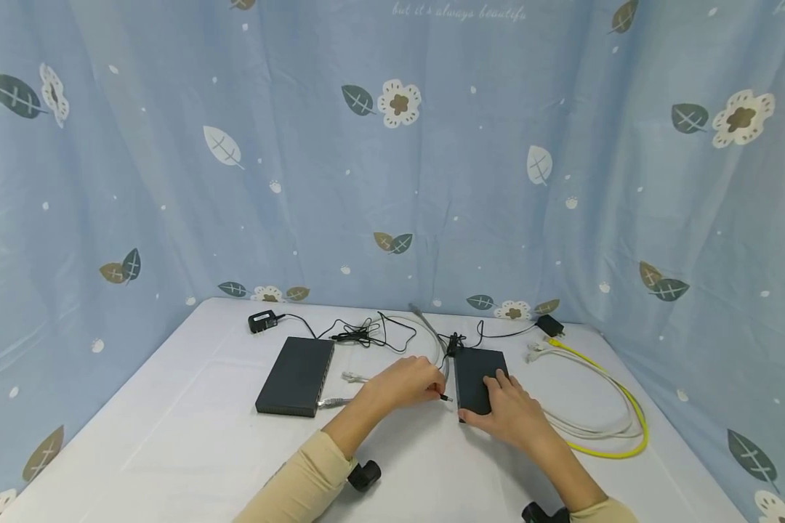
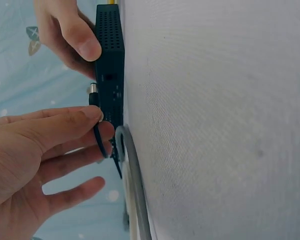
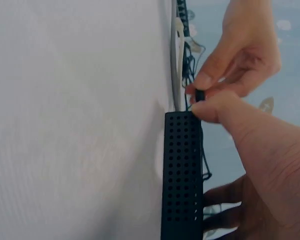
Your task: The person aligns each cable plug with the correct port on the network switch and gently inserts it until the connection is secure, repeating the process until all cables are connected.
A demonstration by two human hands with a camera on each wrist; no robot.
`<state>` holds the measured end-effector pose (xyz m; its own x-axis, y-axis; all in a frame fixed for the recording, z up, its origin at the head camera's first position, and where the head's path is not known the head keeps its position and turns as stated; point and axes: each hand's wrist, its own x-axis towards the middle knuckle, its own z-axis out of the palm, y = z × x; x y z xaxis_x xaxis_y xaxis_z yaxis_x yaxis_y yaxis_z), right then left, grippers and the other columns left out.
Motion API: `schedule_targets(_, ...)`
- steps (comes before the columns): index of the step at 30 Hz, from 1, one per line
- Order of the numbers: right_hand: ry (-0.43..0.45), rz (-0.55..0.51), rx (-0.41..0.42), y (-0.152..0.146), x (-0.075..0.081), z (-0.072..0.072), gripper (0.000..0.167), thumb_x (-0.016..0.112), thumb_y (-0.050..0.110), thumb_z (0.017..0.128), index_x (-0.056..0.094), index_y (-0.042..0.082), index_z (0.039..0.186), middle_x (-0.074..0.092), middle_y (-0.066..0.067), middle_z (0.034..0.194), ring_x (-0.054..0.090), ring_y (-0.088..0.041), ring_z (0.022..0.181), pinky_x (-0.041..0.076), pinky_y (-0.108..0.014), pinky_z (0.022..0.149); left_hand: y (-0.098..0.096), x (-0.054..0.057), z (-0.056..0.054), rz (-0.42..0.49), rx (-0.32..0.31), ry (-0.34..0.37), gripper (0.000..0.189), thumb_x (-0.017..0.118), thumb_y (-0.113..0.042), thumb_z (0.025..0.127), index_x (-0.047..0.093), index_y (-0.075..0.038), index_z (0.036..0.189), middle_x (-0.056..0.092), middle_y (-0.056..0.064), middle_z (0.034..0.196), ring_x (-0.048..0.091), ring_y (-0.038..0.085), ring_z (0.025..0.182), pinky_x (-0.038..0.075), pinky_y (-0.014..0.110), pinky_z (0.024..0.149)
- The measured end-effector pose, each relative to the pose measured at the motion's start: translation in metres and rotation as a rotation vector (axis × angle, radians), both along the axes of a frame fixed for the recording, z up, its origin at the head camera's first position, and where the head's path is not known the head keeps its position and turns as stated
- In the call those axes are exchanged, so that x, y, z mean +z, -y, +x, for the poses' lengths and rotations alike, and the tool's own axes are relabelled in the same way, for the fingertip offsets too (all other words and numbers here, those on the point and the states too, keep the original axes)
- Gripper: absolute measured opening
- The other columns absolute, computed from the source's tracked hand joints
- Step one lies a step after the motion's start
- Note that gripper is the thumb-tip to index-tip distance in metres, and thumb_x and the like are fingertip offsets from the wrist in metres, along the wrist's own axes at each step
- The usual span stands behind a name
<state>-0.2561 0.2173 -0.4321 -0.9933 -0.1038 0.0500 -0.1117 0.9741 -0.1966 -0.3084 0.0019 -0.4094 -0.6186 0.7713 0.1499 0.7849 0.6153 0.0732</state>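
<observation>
My left hand (image 1: 405, 383) pinches a black power cord's barrel plug (image 2: 93, 95) between thumb and fingertips. Its metal tip points toward the port side of the right-hand black network switch (image 1: 472, 378), close to a small round socket (image 2: 109, 77) and apart from it. My right hand (image 1: 513, 414) holds that switch across its near right part, thumb at the near left corner and fingers over the right side. The vented end of the box (image 3: 182, 165) shows in the right wrist view. To the left lies a second black network switch (image 1: 296, 374), with a grey network cable plug (image 1: 333, 402) at its port side.
Black power adapters lie at back left (image 1: 263, 321) and back right (image 1: 549, 325), their cords bundled between. A clear-ended network plug (image 1: 353, 377) rests near the left switch. Coiled white cables (image 1: 589, 430) and a yellow cable (image 1: 642, 428) lie right. A blue curtain (image 1: 392, 181) hangs behind.
</observation>
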Motion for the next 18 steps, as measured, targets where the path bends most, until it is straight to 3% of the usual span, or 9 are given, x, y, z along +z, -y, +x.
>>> schedule_targets(9,0.025,-0.061,0.089,-0.011,-0.002,-0.004,0.097,0.064,0.067,0.080,0.045,-0.003,0.144,0.031,-0.032,0.154,0.028,-0.054,0.141,0.035,-0.066,0.105,-0.005,-0.001,-0.001,0.015,-0.013,0.010,0.007,0.073,-0.016,0.088,0.077,-0.021,0.084,0.071,-0.014,0.079,0.052,-0.005,0.061,0.042,0.012,0.061)
schedule_targets(13,0.022,-0.088,0.118,-0.015,-0.003,-0.006,0.096,0.064,0.066,0.081,0.044,-0.004,0.144,0.030,-0.033,0.154,0.027,-0.054,0.141,0.034,-0.065,0.107,-0.007,0.001,0.000,0.008,-0.036,-0.001,0.006,0.073,-0.018,0.088,0.077,-0.021,0.085,0.071,-0.014,0.078,0.053,-0.005,0.062,0.044,0.012,0.061)
schedule_targets(18,0.053,-0.130,0.140,-0.020,0.000,-0.006,0.098,0.064,0.067,0.081,0.043,-0.003,0.145,0.029,-0.031,0.155,0.025,-0.052,0.143,0.032,-0.066,0.107,-0.011,-0.001,-0.001,-0.012,-0.015,0.029,0.005,0.073,-0.019,0.088,0.077,-0.022,0.086,0.071,-0.014,0.078,0.053,-0.005,0.063,0.044,0.012,0.062)
